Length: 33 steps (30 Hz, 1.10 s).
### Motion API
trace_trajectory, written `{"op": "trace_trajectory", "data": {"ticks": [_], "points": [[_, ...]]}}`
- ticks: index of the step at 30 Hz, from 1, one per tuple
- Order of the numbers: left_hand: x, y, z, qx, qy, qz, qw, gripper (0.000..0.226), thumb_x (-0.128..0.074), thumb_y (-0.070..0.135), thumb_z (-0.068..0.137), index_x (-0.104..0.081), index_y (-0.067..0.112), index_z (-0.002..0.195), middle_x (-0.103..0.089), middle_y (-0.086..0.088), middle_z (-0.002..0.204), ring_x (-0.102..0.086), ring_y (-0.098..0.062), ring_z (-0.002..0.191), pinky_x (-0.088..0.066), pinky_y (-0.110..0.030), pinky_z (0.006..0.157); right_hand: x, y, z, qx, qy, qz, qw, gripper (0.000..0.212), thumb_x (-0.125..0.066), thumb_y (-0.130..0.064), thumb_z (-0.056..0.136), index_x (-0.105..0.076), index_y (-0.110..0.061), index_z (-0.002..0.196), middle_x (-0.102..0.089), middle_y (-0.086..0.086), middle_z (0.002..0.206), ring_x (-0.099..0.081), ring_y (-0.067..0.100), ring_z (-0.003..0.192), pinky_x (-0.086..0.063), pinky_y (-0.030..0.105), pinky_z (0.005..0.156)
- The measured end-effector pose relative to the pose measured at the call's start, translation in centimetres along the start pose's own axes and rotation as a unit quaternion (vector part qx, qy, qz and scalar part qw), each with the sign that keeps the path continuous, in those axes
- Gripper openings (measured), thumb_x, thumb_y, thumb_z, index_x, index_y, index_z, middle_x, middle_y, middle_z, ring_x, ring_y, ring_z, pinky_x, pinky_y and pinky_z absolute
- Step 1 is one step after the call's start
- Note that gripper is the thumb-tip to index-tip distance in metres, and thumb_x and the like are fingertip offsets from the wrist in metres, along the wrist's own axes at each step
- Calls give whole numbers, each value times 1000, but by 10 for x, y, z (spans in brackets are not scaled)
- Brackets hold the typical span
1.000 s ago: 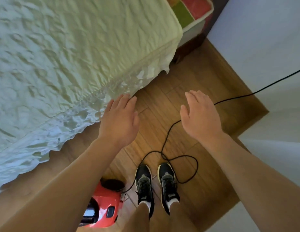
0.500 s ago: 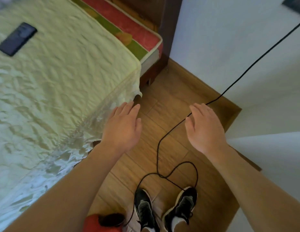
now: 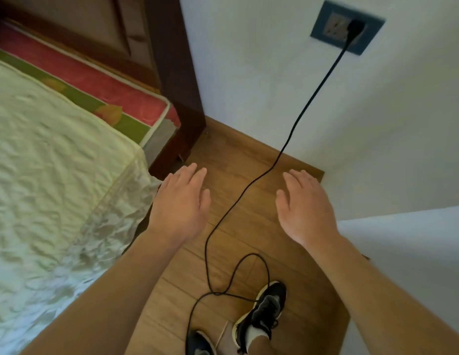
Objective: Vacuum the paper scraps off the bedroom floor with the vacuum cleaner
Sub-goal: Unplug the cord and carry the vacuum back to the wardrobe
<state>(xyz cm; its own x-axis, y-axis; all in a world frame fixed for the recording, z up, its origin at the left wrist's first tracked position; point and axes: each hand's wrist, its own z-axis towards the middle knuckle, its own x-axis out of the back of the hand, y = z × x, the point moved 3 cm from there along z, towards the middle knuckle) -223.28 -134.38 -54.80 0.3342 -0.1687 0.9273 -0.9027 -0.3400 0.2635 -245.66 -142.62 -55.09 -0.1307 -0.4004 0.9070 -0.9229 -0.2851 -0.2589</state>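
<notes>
Far left of the cord [image 3: 282, 149]: pale green quilted bed cover [image 3: 57, 188], with a red-and-green mattress [image 3: 115, 93] edge beyond it and a dark wooden bed frame [image 3: 177, 98] at the corner. Left hand [image 3: 179, 206] just left of the cord, palm down, fingers straight and together, holding nothing, over the wood floor [image 3: 249, 226]. The black cord is the only part of the vacuum in view: it hangs from the plug [image 3: 355, 28], crosses the floor between the hands, loops, then leaves at the bottom edge. Left shoe [image 3: 197, 344] sits by the cord's lower end, and the right shoe [image 3: 264, 311] touches the loop. A pale strip [image 3: 223, 334] lies between the shoes; can't tell what it is. Right hand [image 3: 305, 208] right of the cord, also flat and released. The socket [image 3: 347, 28] is at the cord's top end, on the white wall [image 3: 249, 60].
</notes>
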Motion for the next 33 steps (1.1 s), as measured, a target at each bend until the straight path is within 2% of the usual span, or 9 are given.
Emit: {"op": "trace_trajectory", "data": {"ticks": [10, 17, 20, 33], "points": [[24, 75, 53, -44, 10, 16, 999, 55, -37, 35, 105, -32, 20, 158, -28, -3, 166, -22, -19, 154, -13, -40, 127, 54, 48, 32, -23, 36, 23, 999, 54, -31, -36, 109, -32, -14, 158, -34, 5, 164, -25, 22, 154, -15, 37, 127], [31, 91, 78, -69, -4, 33, 997, 56, -32, 39, 107, -26, 23, 159, -22, 0, 168, -16, -16, 155, -9, -37, 127, 67, 62, 42, -57, 50, 51, 996, 54, -31, -36, 108, -32, -13, 158, -35, 6, 164, -25, 23, 154, -18, 40, 128], [33, 100, 94, -90, -19, 39, 995, 56, -29, 40, 107, -21, 24, 160, -19, 2, 168, -13, -15, 155, -8, -36, 127, 75, 65, 49, -78, 64, 62, 993, 54, -32, -34, 108, -33, -12, 158, -34, 6, 164, -24, 23, 154, -15, 38, 128], [54, 126, 162, -210, -27, 57, 976, 57, -29, 39, 108, -23, 18, 160, -23, -5, 167, -19, -20, 154, -15, -37, 127, 121, 53, 88, -148, 108, 74, 980, 54, -31, -32, 109, -27, -12, 160, -29, 8, 166, -23, 24, 154, -14, 35, 126]]}}
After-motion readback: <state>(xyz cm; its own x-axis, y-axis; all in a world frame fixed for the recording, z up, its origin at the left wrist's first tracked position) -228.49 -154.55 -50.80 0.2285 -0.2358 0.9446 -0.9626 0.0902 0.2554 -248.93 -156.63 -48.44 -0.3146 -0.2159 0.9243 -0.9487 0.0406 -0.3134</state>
